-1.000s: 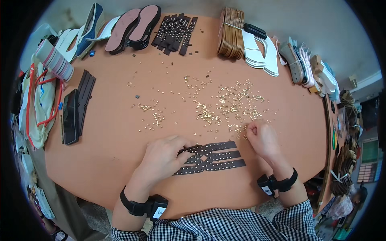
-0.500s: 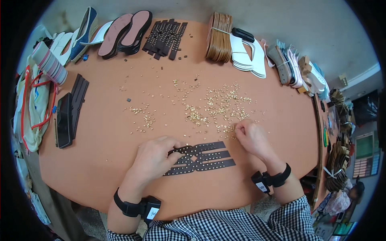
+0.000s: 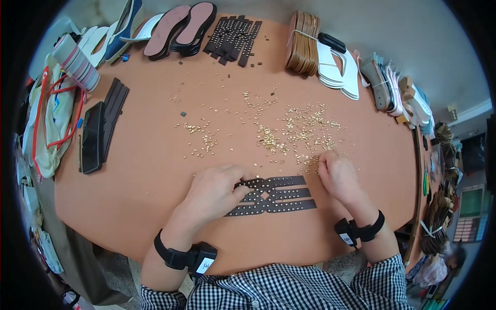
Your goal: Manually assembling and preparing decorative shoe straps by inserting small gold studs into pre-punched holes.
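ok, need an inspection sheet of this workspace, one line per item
Surface: brown tabletop.
Job's things: dark studded strap piece lying flat; small gold studs scattered loose beyond it.
Clutter: black phone and dark strips at left; striped cup, pink-topped soles and tied brown bundle farther back.
Left hand: on the strap piece's left part.
Right hand: curled beside the studs; grasp contents hidden.
Cables: nothing seen.
Surroundings: grey wall behind.

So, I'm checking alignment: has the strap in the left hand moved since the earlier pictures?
No: the strap shows no clear shift any way against the loose studs; the view shifted.
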`<action>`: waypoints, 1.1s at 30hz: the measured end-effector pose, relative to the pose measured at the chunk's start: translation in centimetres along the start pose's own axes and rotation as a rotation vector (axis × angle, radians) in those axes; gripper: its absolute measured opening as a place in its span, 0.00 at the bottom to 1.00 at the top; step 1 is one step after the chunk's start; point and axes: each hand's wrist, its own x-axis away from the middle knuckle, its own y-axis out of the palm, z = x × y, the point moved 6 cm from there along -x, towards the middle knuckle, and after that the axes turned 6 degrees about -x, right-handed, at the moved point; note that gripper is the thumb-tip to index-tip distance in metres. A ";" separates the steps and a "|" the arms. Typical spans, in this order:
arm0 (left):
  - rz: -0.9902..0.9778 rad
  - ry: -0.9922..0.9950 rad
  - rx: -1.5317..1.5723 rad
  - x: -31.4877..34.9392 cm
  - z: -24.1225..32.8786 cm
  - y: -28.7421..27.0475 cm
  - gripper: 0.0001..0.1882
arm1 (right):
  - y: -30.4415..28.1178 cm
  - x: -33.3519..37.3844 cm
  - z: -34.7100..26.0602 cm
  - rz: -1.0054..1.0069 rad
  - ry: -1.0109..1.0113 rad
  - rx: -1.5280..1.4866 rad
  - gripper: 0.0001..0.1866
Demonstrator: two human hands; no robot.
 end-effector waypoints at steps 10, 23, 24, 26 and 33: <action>0.032 0.036 0.006 0.2 -0.2 0.1 0.09 | 0.6 4.3 -9.1 -0.093 -0.279 -0.309 0.06; 0.097 0.088 -0.020 0.2 -0.1 0.2 0.08 | 2.5 4.1 -10.1 -0.173 -0.267 -0.216 0.07; 0.096 0.086 -0.022 0.2 -0.1 0.1 0.08 | 2.6 4.1 -10.1 -0.175 -0.256 -0.212 0.07; 0.100 0.085 -0.024 0.2 -0.1 0.1 0.08 | 2.6 3.9 -10.1 -0.173 -0.251 -0.198 0.07; 0.109 0.094 -0.035 0.2 0.0 0.1 0.08 | 2.5 3.6 -9.9 -0.163 -0.245 -0.261 0.05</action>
